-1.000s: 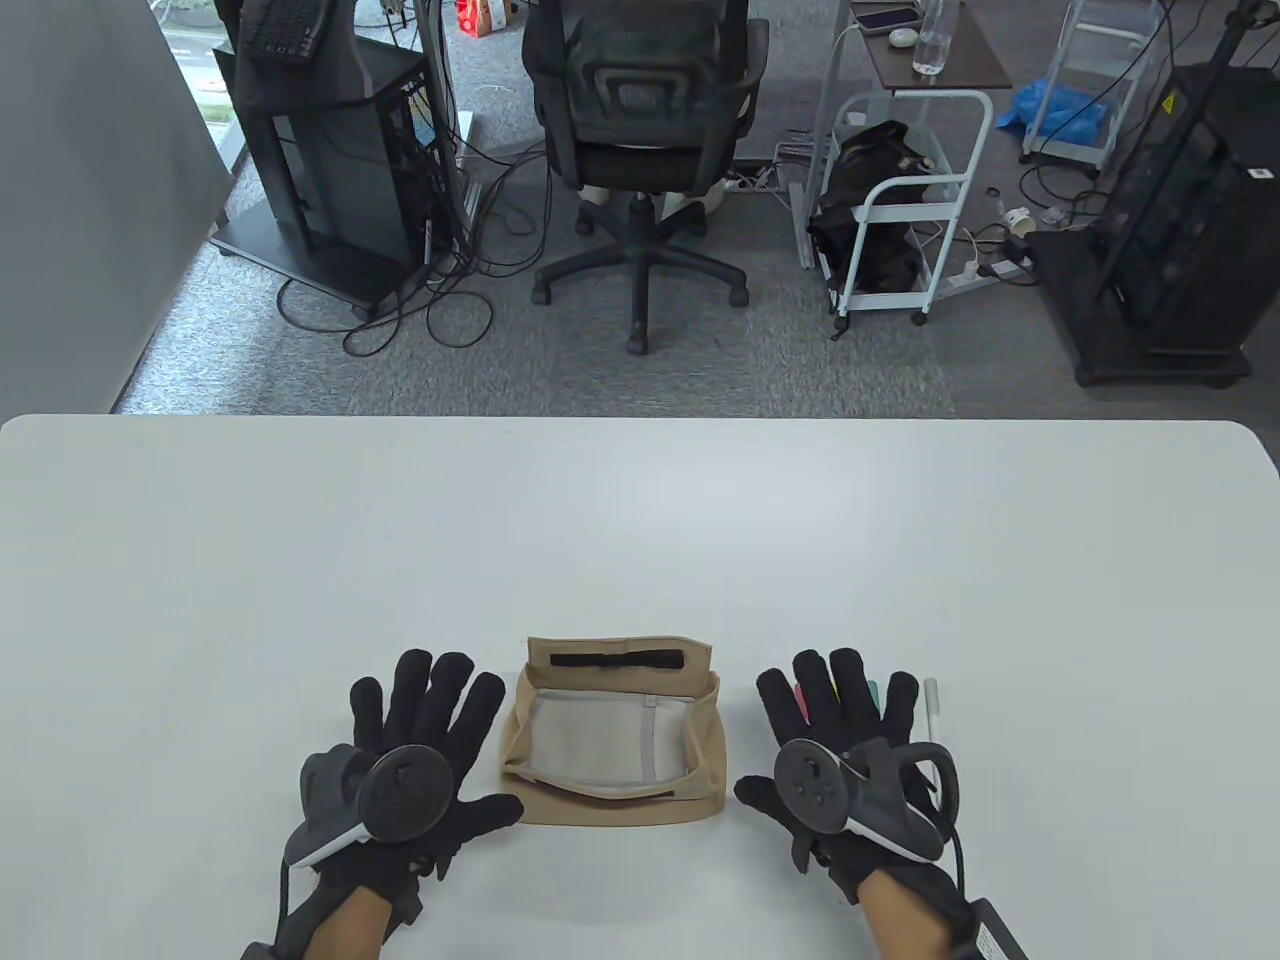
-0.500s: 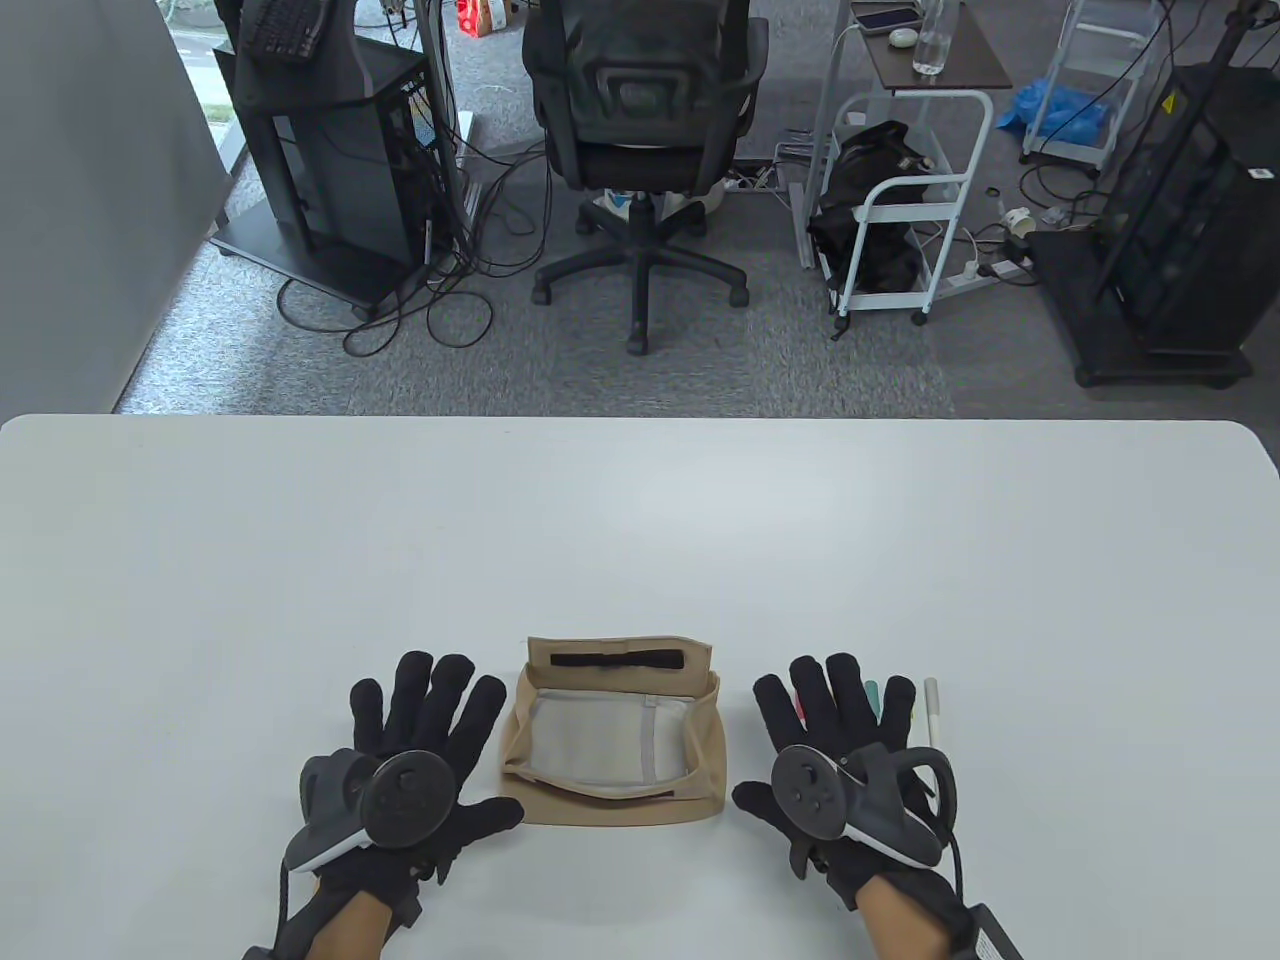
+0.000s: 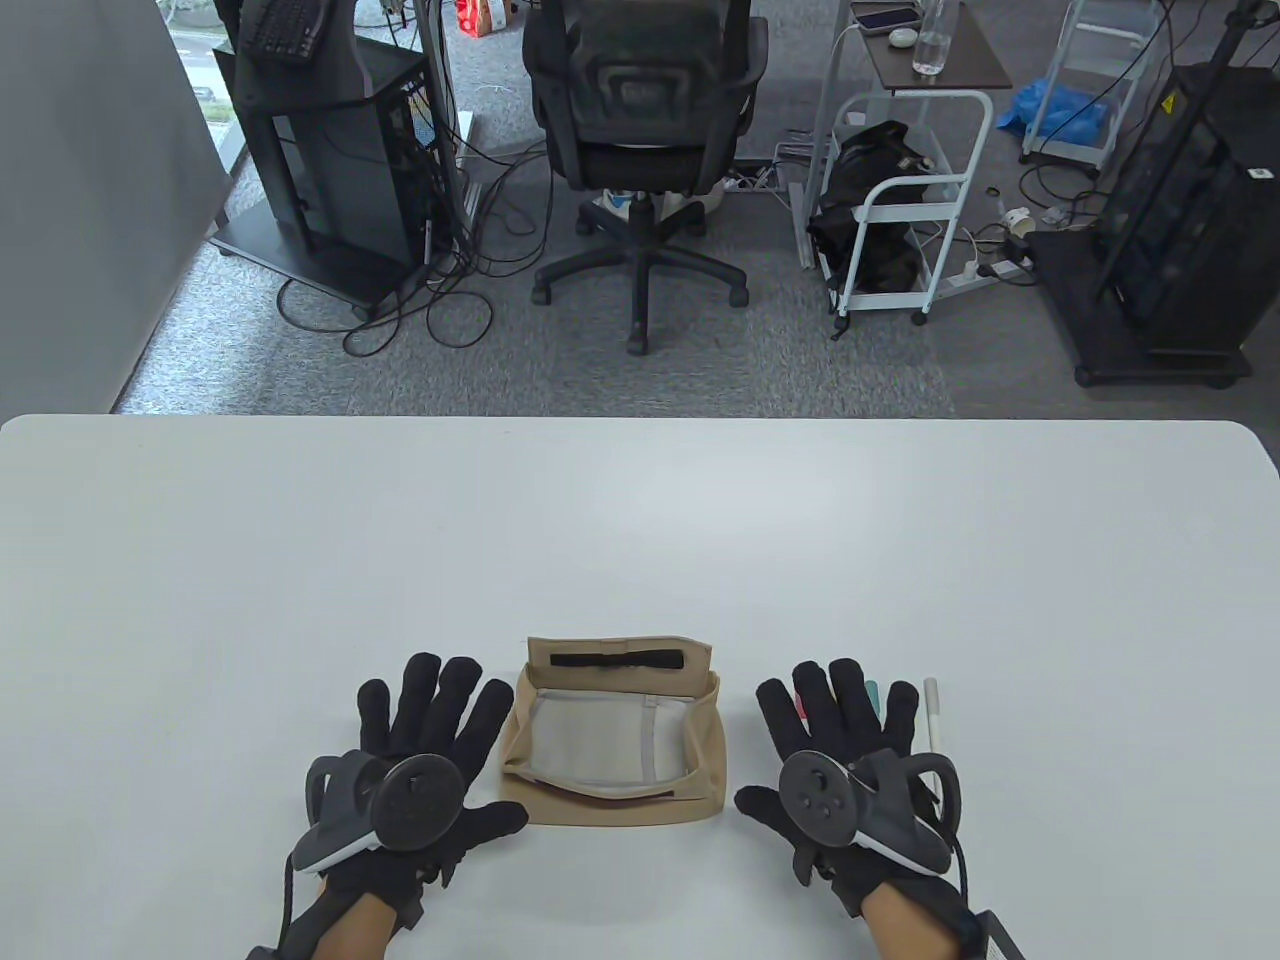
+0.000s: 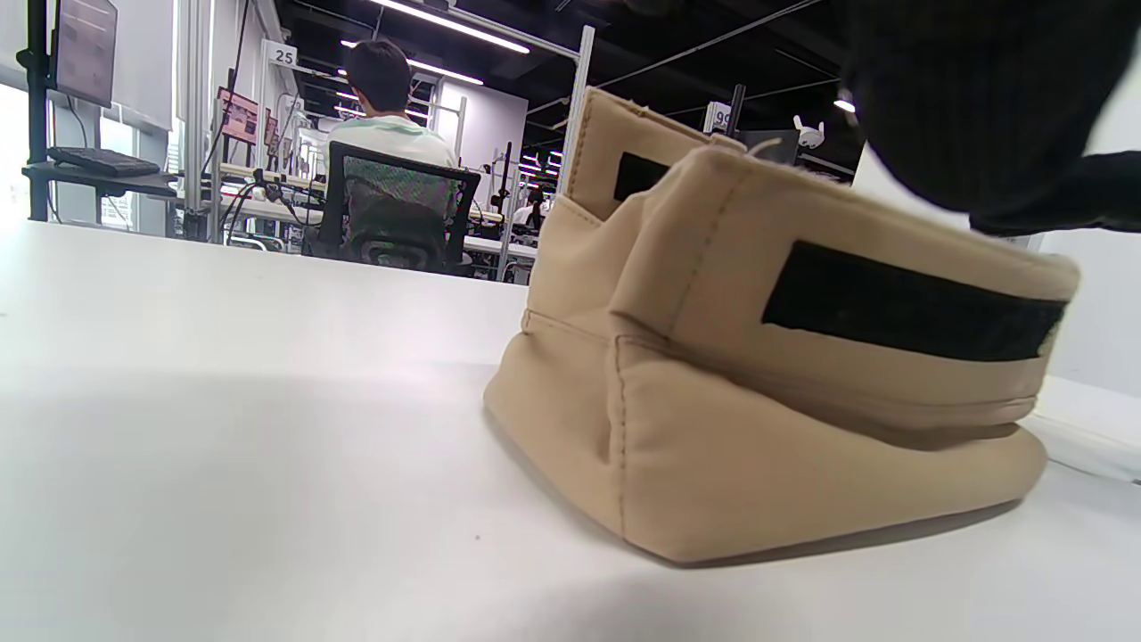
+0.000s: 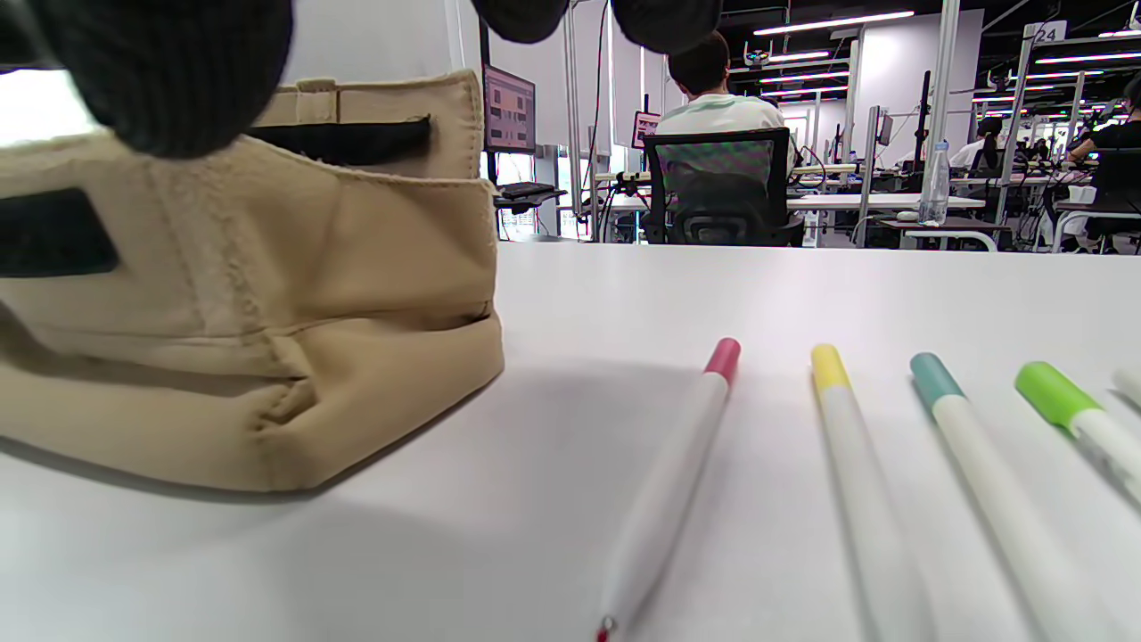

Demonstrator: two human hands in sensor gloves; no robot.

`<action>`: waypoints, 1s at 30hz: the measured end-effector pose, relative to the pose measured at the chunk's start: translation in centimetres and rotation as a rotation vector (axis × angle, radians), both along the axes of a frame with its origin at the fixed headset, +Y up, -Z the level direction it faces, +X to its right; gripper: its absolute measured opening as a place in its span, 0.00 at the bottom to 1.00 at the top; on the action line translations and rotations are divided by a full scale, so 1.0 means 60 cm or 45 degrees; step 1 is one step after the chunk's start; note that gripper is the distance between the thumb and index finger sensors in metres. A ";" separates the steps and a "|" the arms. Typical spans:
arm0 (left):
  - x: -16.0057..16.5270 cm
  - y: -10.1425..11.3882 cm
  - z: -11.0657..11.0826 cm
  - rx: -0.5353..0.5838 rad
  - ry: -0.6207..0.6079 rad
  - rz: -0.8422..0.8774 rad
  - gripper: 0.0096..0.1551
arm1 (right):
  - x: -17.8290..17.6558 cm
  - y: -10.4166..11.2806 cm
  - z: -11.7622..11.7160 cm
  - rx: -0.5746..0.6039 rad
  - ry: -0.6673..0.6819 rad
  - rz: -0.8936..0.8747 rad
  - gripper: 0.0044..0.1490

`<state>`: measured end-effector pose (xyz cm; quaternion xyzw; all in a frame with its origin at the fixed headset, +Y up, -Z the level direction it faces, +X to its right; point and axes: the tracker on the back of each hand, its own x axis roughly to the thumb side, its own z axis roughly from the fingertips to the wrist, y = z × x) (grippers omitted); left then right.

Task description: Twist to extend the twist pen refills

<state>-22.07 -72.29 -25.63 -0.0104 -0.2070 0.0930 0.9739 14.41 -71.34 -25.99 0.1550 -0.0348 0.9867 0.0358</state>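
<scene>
Several white twist pens lie side by side on the table under my right hand (image 3: 840, 720). In the right wrist view they show caps in pink (image 5: 722, 358), yellow (image 5: 829, 361), teal (image 5: 931, 376) and green (image 5: 1052, 392). In the table view one white pen (image 3: 932, 712) lies just right of the hand. A tan fabric pouch (image 3: 615, 735) stands open between my hands. My left hand (image 3: 430, 715) lies flat on the table left of the pouch, fingers spread, holding nothing. My right hand is also flat with fingers spread over the pens.
The white table (image 3: 640, 520) stretches far beyond the pouch. The pouch (image 4: 767, 357) has black velcro strips and a grey mesh lining. Behind the table stand an office chair (image 3: 640, 150), a white cart (image 3: 900, 200) and computer racks.
My left hand has slid slightly right, closer to the pouch. My right hand has shifted only a little over the pens. The pouch has not moved.
</scene>
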 end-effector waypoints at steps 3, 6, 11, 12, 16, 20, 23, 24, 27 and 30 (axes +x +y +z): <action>0.000 0.000 0.000 -0.003 0.002 -0.004 0.66 | -0.001 0.000 0.000 -0.005 0.008 0.002 0.64; 0.000 0.000 0.000 -0.005 0.004 -0.007 0.66 | -0.002 0.001 0.000 -0.010 0.016 -0.002 0.64; 0.001 -0.001 0.001 -0.016 0.013 -0.018 0.66 | -0.003 0.000 0.001 -0.011 0.031 -0.006 0.64; 0.002 -0.001 0.001 -0.017 0.013 -0.024 0.66 | -0.003 0.000 0.001 -0.013 0.034 -0.008 0.64; 0.004 -0.001 0.001 -0.019 0.015 -0.037 0.66 | -0.003 -0.001 0.001 -0.020 0.040 -0.018 0.64; 0.004 0.000 0.001 -0.021 0.019 -0.049 0.66 | -0.004 -0.001 0.001 -0.027 0.049 -0.023 0.64; 0.004 0.001 0.002 -0.014 0.023 -0.059 0.66 | -0.005 -0.001 0.000 -0.033 0.058 -0.029 0.64; 0.004 0.001 0.002 -0.013 0.023 -0.062 0.66 | -0.005 0.000 0.000 -0.033 0.061 -0.032 0.64; 0.005 0.001 0.002 -0.011 0.022 -0.072 0.66 | -0.006 0.000 0.000 -0.034 0.072 -0.036 0.64; 0.006 0.001 0.002 -0.009 0.022 -0.073 0.66 | -0.007 -0.001 -0.001 -0.037 0.079 -0.039 0.64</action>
